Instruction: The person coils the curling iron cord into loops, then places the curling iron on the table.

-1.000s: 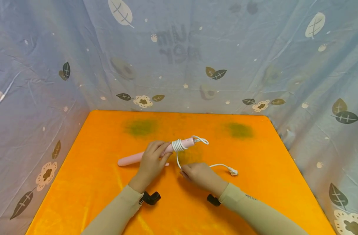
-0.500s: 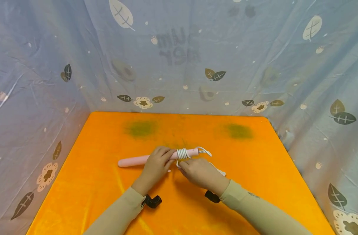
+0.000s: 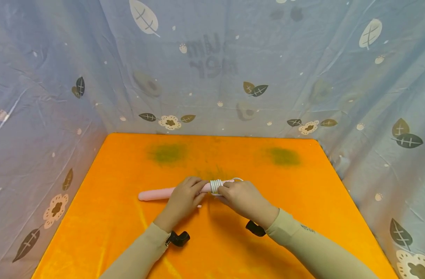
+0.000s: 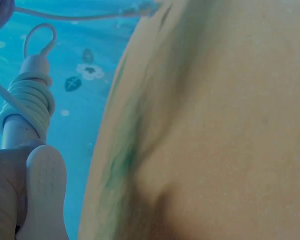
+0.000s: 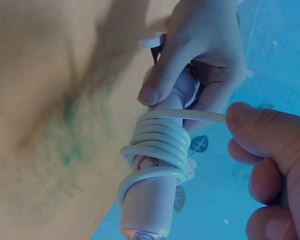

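Observation:
A pink curling iron [image 3: 156,194] lies nearly level across the middle of the head view, its barrel pointing left. My left hand [image 3: 185,197] grips it around the middle, next to the clamp lever [image 4: 47,187]. White cord [image 5: 162,137] is wound in several tight coils round the handle, right of that hand. Between thumb and forefinger, my right hand [image 3: 245,199] pinches the cord where it leaves the coil nearest the left hand, holding it straight in the right wrist view. A small loop of cord [image 4: 40,32] stands at the handle's end. The plug is hidden in the head view.
An orange cloth-covered table [image 3: 128,162] with two greenish patches lies under the hands. Pale printed curtains [image 3: 212,69] close off the back and sides. Black wrist mounts [image 3: 179,238] hang below both sleeves.
My right hand has moved up and right, bringing the cord round against the handle. The hanging strand and the plug have gone from sight behind it. The curling iron has tilted flatter.

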### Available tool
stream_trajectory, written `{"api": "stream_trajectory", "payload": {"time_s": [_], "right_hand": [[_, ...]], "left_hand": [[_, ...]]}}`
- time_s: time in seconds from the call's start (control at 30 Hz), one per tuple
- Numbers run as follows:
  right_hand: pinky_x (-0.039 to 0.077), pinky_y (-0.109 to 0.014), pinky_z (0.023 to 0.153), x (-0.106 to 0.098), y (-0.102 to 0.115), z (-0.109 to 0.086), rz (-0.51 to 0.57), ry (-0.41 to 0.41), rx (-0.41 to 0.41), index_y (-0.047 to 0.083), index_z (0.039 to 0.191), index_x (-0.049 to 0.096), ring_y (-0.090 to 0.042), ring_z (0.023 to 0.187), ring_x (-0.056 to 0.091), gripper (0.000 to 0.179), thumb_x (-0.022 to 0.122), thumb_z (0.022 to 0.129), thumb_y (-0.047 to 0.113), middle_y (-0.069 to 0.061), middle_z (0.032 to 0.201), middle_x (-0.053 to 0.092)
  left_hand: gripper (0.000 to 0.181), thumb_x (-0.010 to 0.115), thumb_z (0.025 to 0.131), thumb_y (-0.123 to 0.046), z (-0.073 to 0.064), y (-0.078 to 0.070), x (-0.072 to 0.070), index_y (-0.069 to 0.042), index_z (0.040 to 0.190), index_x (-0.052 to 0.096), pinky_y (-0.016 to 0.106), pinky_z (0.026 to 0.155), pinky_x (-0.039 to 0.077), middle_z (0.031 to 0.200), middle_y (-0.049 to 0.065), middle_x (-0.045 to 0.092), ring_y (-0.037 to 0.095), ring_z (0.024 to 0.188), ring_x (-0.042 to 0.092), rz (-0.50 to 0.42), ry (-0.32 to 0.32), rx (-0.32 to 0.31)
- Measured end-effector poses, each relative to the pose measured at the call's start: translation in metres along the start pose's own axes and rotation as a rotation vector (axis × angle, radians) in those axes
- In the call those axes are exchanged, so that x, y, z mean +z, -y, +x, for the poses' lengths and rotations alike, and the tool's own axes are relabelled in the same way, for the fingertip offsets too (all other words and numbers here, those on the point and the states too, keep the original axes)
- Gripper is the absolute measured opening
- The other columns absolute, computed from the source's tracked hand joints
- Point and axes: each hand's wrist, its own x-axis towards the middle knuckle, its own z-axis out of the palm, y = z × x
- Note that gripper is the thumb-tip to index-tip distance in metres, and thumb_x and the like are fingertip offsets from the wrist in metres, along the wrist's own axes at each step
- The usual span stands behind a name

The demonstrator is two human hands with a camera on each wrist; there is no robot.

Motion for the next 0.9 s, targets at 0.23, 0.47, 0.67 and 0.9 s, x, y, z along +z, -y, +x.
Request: {"api": "stream_trajectory", "payload": {"time_s": [0.23, 0.47, 0.67, 0.9], "right_hand": [[0.031, -0.021, 0.043, -0.006, -0.001, 0.0, -0.119, -0.051, -0.024, 0.014, 0.066, 0.056, -0.008, 0.045, 0.031, 0.033, 0.082, 0.079, 0.029, 0.005, 0.055, 0.041], [0.027, -0.025, 0.051, -0.01, -0.021, 0.006, -0.162, -0.111, -0.046, 0.016, 0.062, 0.046, -0.011, 0.051, 0.03, 0.047, 0.082, 0.072, 0.044, 0.004, 0.055, 0.033], [0.039, -0.022, 0.057, -0.008, -0.04, 0.011, -0.007, -0.125, -0.069, 0.013, 0.081, 0.065, -0.011, 0.061, 0.044, 0.024, 0.077, 0.082, 0.034, 0.003, 0.073, 0.052], [0.048, -0.024, 0.06, 0.001, -0.069, 0.004, 0.252, -0.126, 0.122, 0.014, 0.093, 0.068, -0.006, 0.067, 0.055, 0.016, 0.076, 0.084, 0.024, 0.007, 0.083, 0.057]], "left_hand": [[0.035, 0.078, 0.083, -0.022, -0.001, -0.003, -0.002, -0.005, 0.112, 0.069, 0.032, 0.08, 0.052, 0.111, 0.008, 0.06, 0.023, 0.1, 0.055, -0.043, 0.069, -0.056], [0.024, 0.079, 0.082, -0.024, -0.003, -0.007, 0.004, -0.009, 0.1, 0.073, 0.033, 0.083, 0.05, 0.105, 0.005, 0.062, 0.022, 0.097, 0.056, -0.013, 0.076, 0.065], [0.027, 0.077, 0.084, -0.029, -0.013, -0.009, 0.009, -0.009, 0.101, 0.072, 0.035, 0.083, 0.051, 0.106, 0.006, 0.063, 0.023, 0.098, 0.058, 0.022, 0.075, 0.155], [0.031, 0.076, 0.085, -0.031, -0.02, -0.009, 0.001, -0.01, 0.106, 0.071, 0.029, 0.079, 0.052, 0.111, 0.005, 0.062, 0.017, 0.099, 0.058, -0.06, 0.069, 0.188]]}}
